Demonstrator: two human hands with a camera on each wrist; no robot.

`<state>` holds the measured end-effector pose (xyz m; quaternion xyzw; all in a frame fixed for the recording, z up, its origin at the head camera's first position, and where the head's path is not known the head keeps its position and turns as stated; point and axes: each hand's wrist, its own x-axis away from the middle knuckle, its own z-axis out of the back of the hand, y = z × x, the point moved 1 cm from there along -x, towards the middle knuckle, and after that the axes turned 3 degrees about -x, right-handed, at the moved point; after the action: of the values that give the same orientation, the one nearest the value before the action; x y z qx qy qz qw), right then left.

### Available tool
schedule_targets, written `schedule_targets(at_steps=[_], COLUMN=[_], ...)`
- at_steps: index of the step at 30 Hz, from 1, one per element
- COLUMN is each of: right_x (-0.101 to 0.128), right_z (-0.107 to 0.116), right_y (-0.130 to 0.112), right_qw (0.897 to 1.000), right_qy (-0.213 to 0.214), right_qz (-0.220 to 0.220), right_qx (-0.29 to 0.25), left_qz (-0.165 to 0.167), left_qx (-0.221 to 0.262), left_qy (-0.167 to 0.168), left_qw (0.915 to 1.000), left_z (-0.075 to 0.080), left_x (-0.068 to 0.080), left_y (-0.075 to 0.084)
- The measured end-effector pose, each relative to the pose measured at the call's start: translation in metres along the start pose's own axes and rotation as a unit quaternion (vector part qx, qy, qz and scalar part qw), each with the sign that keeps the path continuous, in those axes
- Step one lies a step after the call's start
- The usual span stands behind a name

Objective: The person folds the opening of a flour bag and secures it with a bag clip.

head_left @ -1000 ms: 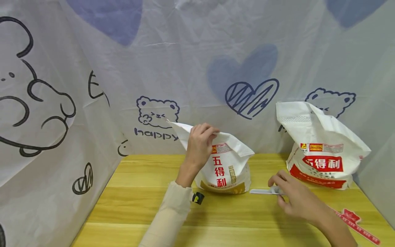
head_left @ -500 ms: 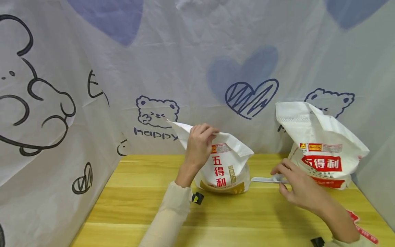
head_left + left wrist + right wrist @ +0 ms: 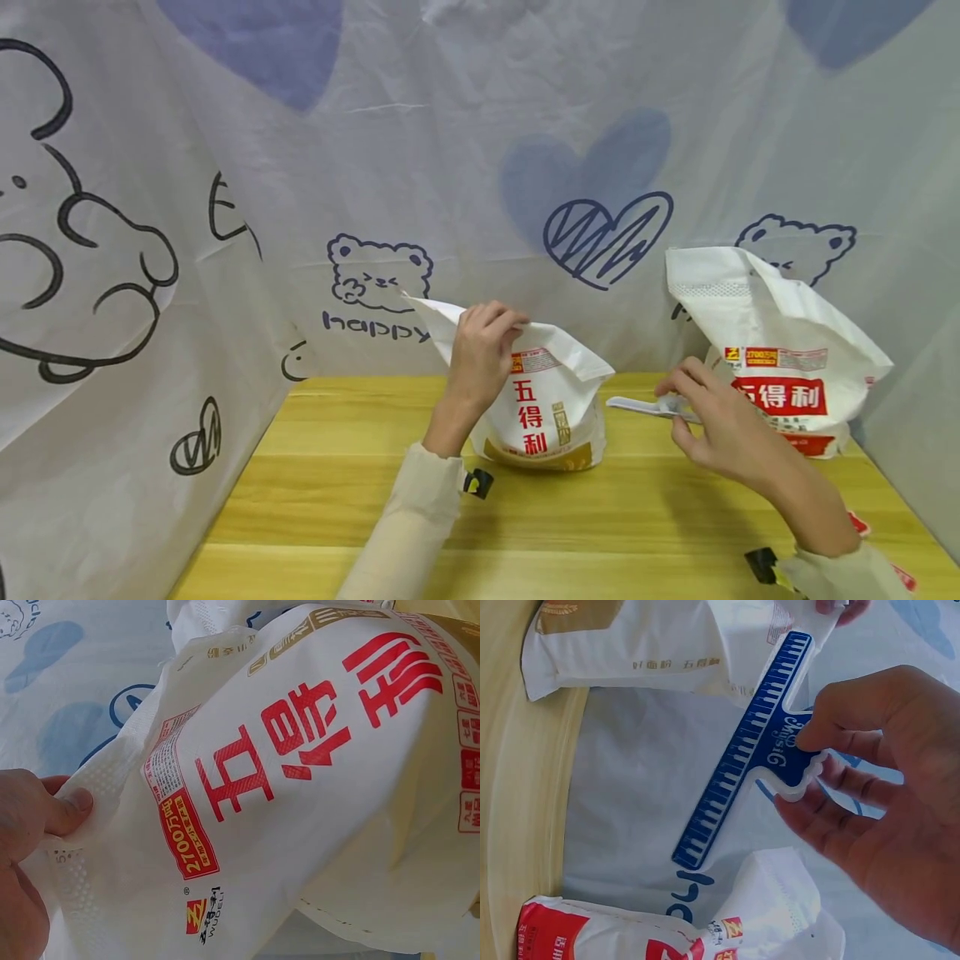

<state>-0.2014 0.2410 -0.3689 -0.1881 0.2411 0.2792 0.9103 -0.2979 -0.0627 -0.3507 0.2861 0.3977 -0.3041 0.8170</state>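
A person is sitting at a wooden surface [image 3: 360,500] walled in by a white printed cloth [image 3: 225,208] showing bears and hearts. The left hand [image 3: 480,354] is pinching the folded top of the smaller flour bag [image 3: 551,408], which is standing upright near the middle of the surface; in the left wrist view the thumb and fingers [image 3: 64,810] are pressing a fold of the bag's woven top between them, beside the red printed characters. The right hand [image 3: 723,425] is gripping a long blue sealing clip [image 3: 750,750] by its wavy handle, thumb on top and fingers curled underneath. The clip is being held in the air, well clear of the surface, between the two bags, with its toothed bar pointing toward the smaller flour bag but not touching it. From the head view the clip is looking pale rather than blue. A larger flour bag [image 3: 780,358] is standing upright at the right, just behind the right hand, its top crumpled and leaning. A red label [image 3: 858,525] is lying on the surface near the right forearm, partly hidden by the sleeve
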Motion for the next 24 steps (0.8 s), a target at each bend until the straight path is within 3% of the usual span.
schedule_targets(at_steps=[24], right_x=[-0.038], right_z=[0.006], right_y=[0.005], right_qw=[0.995], right_qy=[0.085], right_qz=[0.013], right_qx=[-0.052], left_qz=[-0.011], left_qx=[-0.027], left_qy=[0.028], left_qw=[0.9992], left_z=[-0.003], left_x=[0.001], left_y=[0.000])
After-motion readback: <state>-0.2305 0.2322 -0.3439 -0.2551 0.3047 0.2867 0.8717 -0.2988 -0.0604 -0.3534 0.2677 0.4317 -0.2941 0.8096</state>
